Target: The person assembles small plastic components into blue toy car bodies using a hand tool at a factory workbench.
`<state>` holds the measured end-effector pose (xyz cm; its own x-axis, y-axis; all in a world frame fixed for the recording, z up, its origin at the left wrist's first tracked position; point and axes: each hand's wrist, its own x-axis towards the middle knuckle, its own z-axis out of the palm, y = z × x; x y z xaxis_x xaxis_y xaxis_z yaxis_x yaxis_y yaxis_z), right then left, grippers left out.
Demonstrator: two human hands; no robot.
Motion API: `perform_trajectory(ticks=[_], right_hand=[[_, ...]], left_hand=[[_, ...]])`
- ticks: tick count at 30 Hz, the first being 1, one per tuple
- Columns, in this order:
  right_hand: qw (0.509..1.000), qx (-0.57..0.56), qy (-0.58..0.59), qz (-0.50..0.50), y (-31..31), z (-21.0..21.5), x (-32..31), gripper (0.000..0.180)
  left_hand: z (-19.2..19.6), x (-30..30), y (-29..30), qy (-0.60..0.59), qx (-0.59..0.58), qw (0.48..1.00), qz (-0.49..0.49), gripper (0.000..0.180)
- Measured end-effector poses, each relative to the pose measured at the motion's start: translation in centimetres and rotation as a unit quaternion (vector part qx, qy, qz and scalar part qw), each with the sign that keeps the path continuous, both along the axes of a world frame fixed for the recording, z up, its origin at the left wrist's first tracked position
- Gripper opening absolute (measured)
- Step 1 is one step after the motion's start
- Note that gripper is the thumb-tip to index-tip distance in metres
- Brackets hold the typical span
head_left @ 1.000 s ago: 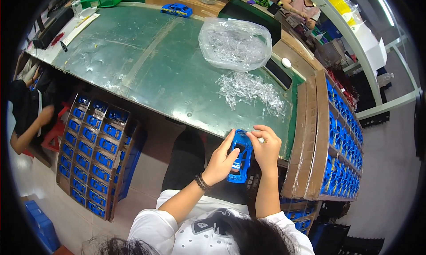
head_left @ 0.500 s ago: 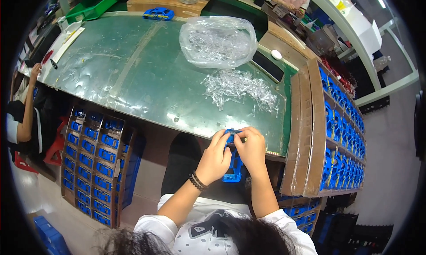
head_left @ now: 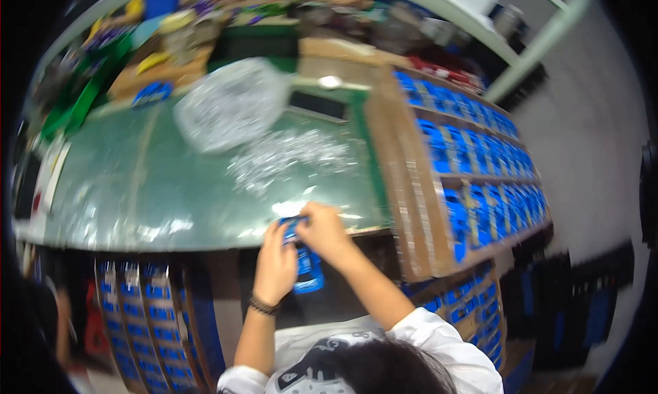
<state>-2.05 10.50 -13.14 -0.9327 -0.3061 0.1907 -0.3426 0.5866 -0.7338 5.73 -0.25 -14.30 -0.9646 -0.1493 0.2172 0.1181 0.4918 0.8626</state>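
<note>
One blue car-shaped shell [head_left: 310, 283] is held at the near edge of the glossy green surface [head_left: 199, 202], left hand [head_left: 275, 265] curling fingers around its side, right hand [head_left: 325, 233] pinching its far end.

You have a single toy car body [head_left: 310, 281] between your hands, bright blue and glossy, with darker patches in its middle. It is longer than it is wide and sits lengthwise to you, its near end toward you and its far end leaning slightly left. Your left hand [head_left: 275, 262] covers much of its left side, and your right hand [head_left: 321, 232] has its fingertips at the far end, so only parts of the blue show there. The near end sticks out below your fingers, uncovered and rounded at the corners. Blur hides its finer details.
</note>
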Motion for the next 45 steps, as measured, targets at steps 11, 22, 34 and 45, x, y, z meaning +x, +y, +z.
perform_trajectory(ticks=[11, 22, 34, 45], right_hand=[[0.868, -0.321, -0.362, 0.112, 10.9, 4.8, 8.0, 0.023], [0.906, 0.152, -0.237, -0.316, 29.7, 4.7, 23.5, 0.043], [0.713, 0.193, -0.086, -0.669, 40.2, -6.5, 28.3, 0.018], [0.724, 0.364, -0.069, -0.582, 44.8, -2.0, 23.9, 0.052]], left_hand=[[-1.6, 3.7, 3.2, 0.343, -0.193, 0.888, -0.237, 0.036], [-1.7, 5.2, 17.0, 0.226, -0.021, 0.808, -0.543, 0.031], [-4.1, 4.4, 15.8, 0.132, -0.020, 0.884, -0.448, 0.033], [-4.4, 5.4, 15.1, 0.171, 0.119, 0.898, -0.387, 0.023]])
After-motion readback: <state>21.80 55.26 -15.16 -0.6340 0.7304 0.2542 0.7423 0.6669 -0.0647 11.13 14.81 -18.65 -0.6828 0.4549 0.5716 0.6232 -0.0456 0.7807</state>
